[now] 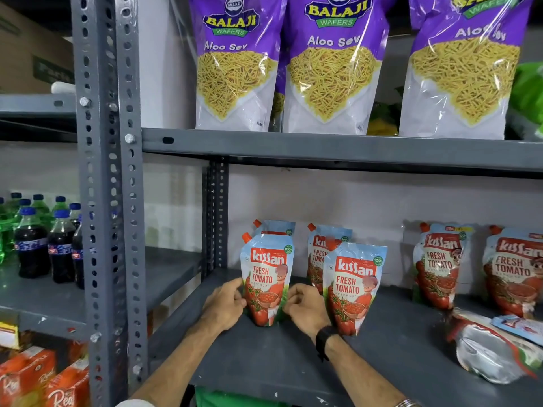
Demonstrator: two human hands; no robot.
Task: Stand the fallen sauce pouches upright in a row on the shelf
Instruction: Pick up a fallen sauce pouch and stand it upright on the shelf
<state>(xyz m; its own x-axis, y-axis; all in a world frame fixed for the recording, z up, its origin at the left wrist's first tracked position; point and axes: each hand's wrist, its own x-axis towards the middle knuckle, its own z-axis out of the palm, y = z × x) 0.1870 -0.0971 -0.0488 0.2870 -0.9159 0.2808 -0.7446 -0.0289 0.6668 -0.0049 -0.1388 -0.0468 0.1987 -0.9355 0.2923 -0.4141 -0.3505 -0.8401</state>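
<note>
I have both hands bracketing front-left pouch, upright, centre frame: left hand and right hand fingers pinching its edges. Fallen pouches lie lower right, long axis sideways, nearer right hand.

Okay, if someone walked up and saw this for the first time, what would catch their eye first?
Probably the three big purple Aloo Sev bags standing across the upper shelf. Next, on the shelf below, the left hand and right hand flank an upright ketchup pouch at its lower part, with more red pouches standing alongside. At the far right, a fallen pouch lies flat on the grey shelf.
</note>
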